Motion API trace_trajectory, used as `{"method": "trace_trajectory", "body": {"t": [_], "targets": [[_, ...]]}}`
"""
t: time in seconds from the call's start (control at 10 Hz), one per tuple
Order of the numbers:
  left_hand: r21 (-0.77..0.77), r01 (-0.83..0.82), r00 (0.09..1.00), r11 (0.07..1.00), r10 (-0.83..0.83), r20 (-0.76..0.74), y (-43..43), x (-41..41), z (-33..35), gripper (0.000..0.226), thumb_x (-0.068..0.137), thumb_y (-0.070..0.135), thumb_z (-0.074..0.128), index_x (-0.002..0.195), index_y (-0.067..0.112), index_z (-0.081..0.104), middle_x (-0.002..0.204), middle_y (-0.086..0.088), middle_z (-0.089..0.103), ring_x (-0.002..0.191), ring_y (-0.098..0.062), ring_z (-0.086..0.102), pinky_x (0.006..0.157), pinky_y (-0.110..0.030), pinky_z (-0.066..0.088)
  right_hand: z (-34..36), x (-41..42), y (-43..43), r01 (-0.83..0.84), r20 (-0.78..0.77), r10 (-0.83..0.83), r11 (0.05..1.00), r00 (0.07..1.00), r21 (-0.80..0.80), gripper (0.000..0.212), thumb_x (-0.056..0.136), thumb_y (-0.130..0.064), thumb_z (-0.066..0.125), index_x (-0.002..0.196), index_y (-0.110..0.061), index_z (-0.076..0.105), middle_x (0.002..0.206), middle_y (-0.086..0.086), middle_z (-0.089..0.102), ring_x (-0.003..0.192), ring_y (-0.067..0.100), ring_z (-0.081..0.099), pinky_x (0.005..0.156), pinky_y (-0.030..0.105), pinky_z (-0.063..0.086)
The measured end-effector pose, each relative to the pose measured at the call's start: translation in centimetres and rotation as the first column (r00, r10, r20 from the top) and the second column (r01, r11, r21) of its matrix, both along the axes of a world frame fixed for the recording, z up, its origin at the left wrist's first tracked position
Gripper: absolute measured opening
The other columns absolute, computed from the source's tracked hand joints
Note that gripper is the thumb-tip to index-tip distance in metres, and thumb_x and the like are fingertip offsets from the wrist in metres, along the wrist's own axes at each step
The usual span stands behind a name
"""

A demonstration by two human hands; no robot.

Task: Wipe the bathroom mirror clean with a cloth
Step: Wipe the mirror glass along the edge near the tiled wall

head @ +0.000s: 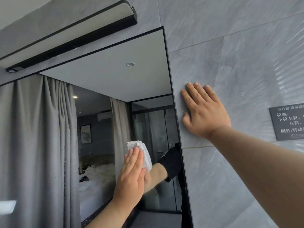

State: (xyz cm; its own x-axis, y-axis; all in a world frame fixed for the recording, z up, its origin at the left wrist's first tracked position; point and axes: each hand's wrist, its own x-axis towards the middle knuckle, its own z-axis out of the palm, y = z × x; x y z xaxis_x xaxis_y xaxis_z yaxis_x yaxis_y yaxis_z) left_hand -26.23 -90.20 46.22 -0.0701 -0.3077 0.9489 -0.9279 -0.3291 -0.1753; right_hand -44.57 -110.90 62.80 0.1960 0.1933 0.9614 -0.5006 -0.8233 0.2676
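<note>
Head view: the left hand lies flat, fingers straight, pressing a crumpled, dimpled white cloth against the glossy, black-framed mirror; the cloth sticks out above and right of its fingertips. To the right, past the frame, the right hand rests palm-flat, grasping nothing, on the grey marbled wall tile. A black light bar hangs above the mirror, and a dark sign sits right of the right hand.

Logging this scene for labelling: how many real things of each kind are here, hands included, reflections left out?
hands: 2, the left hand and the right hand
cloth: 1
mirror: 1
light bar: 1
wall sign: 1
total: 6
</note>
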Motion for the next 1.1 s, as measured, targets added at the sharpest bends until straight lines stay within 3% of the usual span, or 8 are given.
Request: {"method": "trace_trajectory", "body": {"t": [0.1, 0.3, 0.4, 0.5, 0.7, 0.9, 1.0, 1.1], "targets": [[0.089, -0.012, 0.992, 0.996, 0.001, 0.123, 0.8, 0.6, 2.1, 0.050, 0.100, 0.013, 0.039, 0.149, 0.006, 0.030, 0.157, -0.012, 0.033, 0.148, -0.022, 0.027, 0.122, -0.039, 0.020, 0.1, 0.0, 0.1, -0.003, 0.005, 0.003, 1.000, 1.000, -0.007, 0.069, 0.084, -0.036, 0.038, 0.145, -0.006, 0.046, 0.155, 0.016, 0.039, 0.144, 0.033, 0.035, 0.121, 0.050, 0.019], [-0.278, -0.061, 0.972, 0.959, -0.006, -0.234, 0.9, 0.5, 12.6, 0.048, 0.106, 0.014, 0.032, 0.153, 0.016, 0.025, 0.162, 0.002, 0.019, 0.151, -0.009, 0.011, 0.124, -0.027, 0.005, 0.1, -0.1, 0.1, 0.010, -0.005, -0.010, 1.000, 1.000, -0.001, 0.069, 0.084, -0.036, 0.039, 0.146, -0.006, 0.045, 0.156, 0.016, 0.038, 0.145, 0.033, 0.033, 0.122, 0.050, 0.018], [-0.435, -0.175, 0.898, 0.883, -0.038, -0.439, 2.6, 1.9, 17.3, 0.050, 0.104, 0.013, 0.033, 0.154, 0.012, 0.028, 0.163, -0.003, 0.021, 0.150, -0.018, 0.017, 0.122, -0.029, 0.012, 0.0, -0.1, 0.1, 0.013, -0.010, -0.013, 1.000, 1.000, 0.005, 0.069, 0.085, -0.036, 0.039, 0.147, -0.006, 0.044, 0.156, 0.016, 0.037, 0.146, 0.032, 0.033, 0.122, 0.050, 0.018], [-0.447, -0.208, 0.877, 0.870, -0.037, -0.479, 3.3, 2.3, 18.3, 0.052, 0.102, 0.011, 0.035, 0.154, 0.009, 0.029, 0.162, -0.005, 0.022, 0.149, -0.021, 0.022, 0.119, -0.029, 0.016, 0.1, 0.0, 0.1, -0.003, 0.000, 0.003, 1.000, 1.000, -0.001, 0.069, 0.084, -0.036, 0.039, 0.146, -0.006, 0.046, 0.155, 0.016, 0.039, 0.145, 0.033, 0.034, 0.122, 0.050, 0.019], [-0.252, -0.086, 0.966, 0.964, 0.020, -0.256, 0.5, -1.1, 12.4, 0.050, 0.104, 0.015, 0.035, 0.153, 0.019, 0.026, 0.162, 0.006, 0.019, 0.150, -0.007, 0.012, 0.124, -0.033, 0.010, 0.1, -0.1, 0.2, -0.013, -0.002, 0.013, 1.000, 1.000, 0.004, 0.069, 0.085, -0.036, 0.037, 0.146, -0.006, 0.047, 0.155, 0.016, 0.039, 0.145, 0.033, 0.035, 0.121, 0.050, 0.020], [0.246, 0.001, 0.967, 0.969, -0.063, 0.245, -3.0, -4.2, 0.7, 0.054, 0.094, 0.014, 0.052, 0.147, 0.007, 0.039, 0.153, -0.009, 0.039, 0.146, -0.022, 0.031, 0.116, -0.043, 0.032, 0.1, -0.1, 0.2, -0.013, -0.012, 0.013, 1.000, 1.000, 0.013, 0.069, 0.084, -0.036, 0.038, 0.146, -0.006, 0.047, 0.155, 0.016, 0.039, 0.145, 0.032, 0.035, 0.121, 0.051, 0.021], [0.280, 0.006, 0.941, 0.960, -0.100, 0.324, -3.5, -3.8, 1.7, 0.061, 0.090, 0.010, 0.062, 0.147, 0.008, 0.040, 0.153, -0.009, 0.041, 0.145, -0.023, 0.033, 0.116, -0.042, 0.034, 0.1, -0.1, 0.2, -0.014, -0.012, 0.014, 1.000, 1.000, 0.013, 0.069, 0.083, -0.037, 0.038, 0.145, -0.006, 0.047, 0.154, 0.016, 0.040, 0.144, 0.033, 0.036, 0.121, 0.051, 0.022], [0.218, 0.020, 0.957, 0.976, -0.082, 0.279, -4.1, -4.7, 5.8, 0.061, 0.089, 0.006, 0.062, 0.146, 0.006, 0.041, 0.154, -0.009, 0.037, 0.146, -0.021, 0.031, 0.118, -0.040, 0.030, 0.1, -0.1, 0.2, -0.027, -0.007, 0.027, 1.000, 1.000, 0.007, 0.069, 0.083, -0.036, 0.040, 0.144, -0.006, 0.048, 0.154, 0.016, 0.041, 0.143, 0.033, 0.037, 0.120, 0.051, 0.022]]}}
